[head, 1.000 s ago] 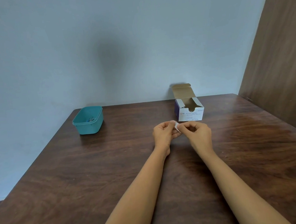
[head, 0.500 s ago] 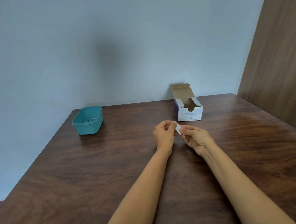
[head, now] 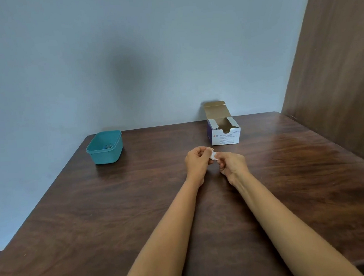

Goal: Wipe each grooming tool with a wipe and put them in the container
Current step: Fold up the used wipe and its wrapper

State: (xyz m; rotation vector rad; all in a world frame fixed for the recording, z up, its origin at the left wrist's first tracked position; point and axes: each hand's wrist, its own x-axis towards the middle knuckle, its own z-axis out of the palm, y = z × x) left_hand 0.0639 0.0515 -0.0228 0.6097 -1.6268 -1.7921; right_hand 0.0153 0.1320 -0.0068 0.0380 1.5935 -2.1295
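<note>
Wooden table [head: 95, 208], blue wall [head: 63, 60], brown panel [head: 333, 62]

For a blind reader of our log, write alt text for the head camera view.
The left hand and right hand pinch a small white wipe packet between them at a dark wooden table. Just behind stands an open alcohol swab box; a teal container holding something small sits at the far left near the wall.

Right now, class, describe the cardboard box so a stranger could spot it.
Start at the dark wooden table. Near its far edge, right of the teal container, sits a small white-and-purple carton. Only it is cardboard, lid flap raised.
</note>
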